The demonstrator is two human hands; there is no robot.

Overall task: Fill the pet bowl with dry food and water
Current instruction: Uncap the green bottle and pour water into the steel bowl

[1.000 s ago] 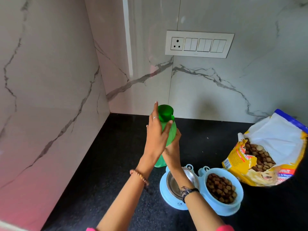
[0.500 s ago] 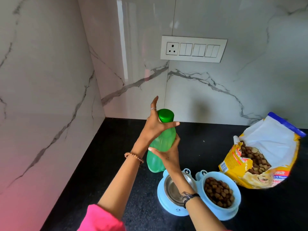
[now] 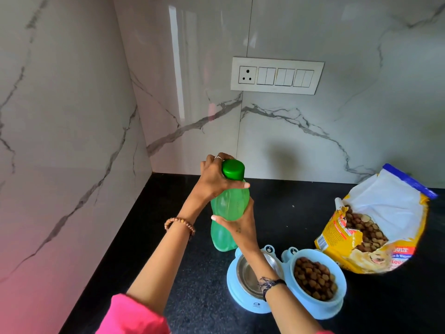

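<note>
A green water bottle (image 3: 227,208) stands slightly tilted on the black counter, its darker green cap (image 3: 233,169) on top. My left hand (image 3: 213,179) wraps around the cap and neck. My right hand (image 3: 238,224) grips the bottle's middle from the right. In front sits a light blue double pet bowl (image 3: 255,307). Its left steel bowl (image 3: 248,273) looks empty and is partly hidden by my right forearm. The right bowl holds brown dry food (image 3: 314,278).
An open yellow bag of dry food (image 3: 370,227) lies on the black counter (image 3: 168,237) at the right. Marble walls close off the left and back. A white switch panel (image 3: 277,75) is on the back wall.
My left hand went from open fingers beside the cap to closed around the cap. The bottle stayed near the same spot, held by my right hand.
</note>
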